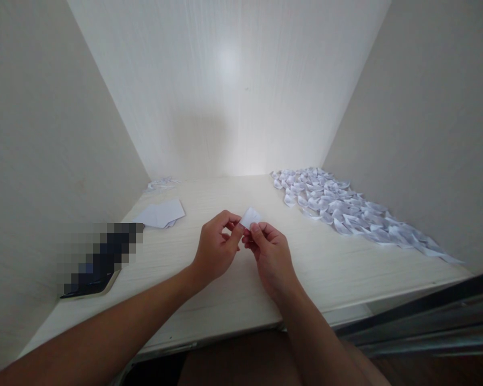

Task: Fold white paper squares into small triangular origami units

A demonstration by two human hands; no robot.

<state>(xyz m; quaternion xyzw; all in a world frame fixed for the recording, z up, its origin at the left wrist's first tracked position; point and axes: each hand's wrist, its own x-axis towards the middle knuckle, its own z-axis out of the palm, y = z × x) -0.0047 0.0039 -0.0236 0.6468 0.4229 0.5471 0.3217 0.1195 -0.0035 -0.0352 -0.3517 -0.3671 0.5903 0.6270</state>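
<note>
Left hand (215, 249) and right hand (270, 252) pinch a paper slip (250, 217) between fingertips, mid-desk. A crisp crease likely needs aligned edges.

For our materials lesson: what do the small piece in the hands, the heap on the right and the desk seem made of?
Small piece: seemingly thin, matte white paper. Heap of folded pieces: likely the same paper, sharply creased. Desk: pale wood-grain board, probably laminate, faint sheen.

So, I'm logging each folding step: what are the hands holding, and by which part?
One small white paper piece, pinched between thumb and fingertips of both: the left hand at its lower left edge, the right hand at its lower edge.
</note>
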